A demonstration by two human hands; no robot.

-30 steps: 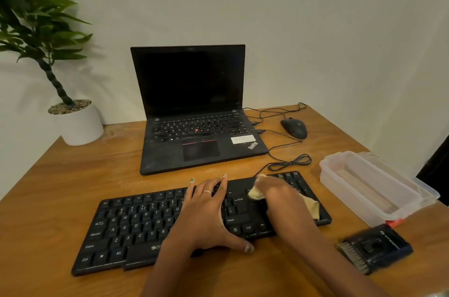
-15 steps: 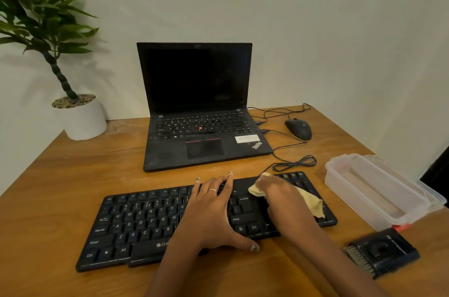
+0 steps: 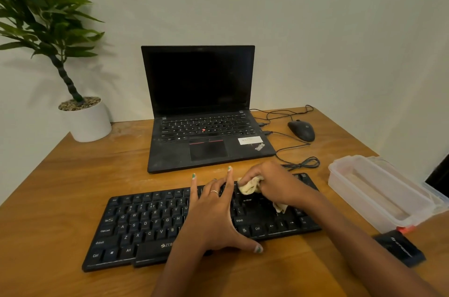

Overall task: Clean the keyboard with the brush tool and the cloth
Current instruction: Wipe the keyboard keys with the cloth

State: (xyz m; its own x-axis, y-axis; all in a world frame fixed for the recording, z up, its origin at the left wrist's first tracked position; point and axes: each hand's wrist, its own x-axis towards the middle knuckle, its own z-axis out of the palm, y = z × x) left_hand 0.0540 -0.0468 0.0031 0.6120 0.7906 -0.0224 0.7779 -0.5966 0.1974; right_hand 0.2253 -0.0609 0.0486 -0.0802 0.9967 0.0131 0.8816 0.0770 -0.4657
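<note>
A black external keyboard lies across the front of the wooden desk. My left hand rests flat on its middle keys with fingers spread and straight, thumb at the front edge. My right hand grips a bunched pale yellow cloth and presses it on the keys near the keyboard's upper right; a corner of the cloth sticks out below the hand. The black brush tool lies on the desk to the right of the keyboard, partly behind my right forearm.
An open black laptop stands behind the keyboard. A black mouse and coiled cable lie at back right. A clear plastic container sits at the right edge, a white potted plant at back left.
My right hand has slid the cloth up and leftward over the keys, bunching it more tightly. My left hand stays on the keyboard. The view has tilted slightly.
</note>
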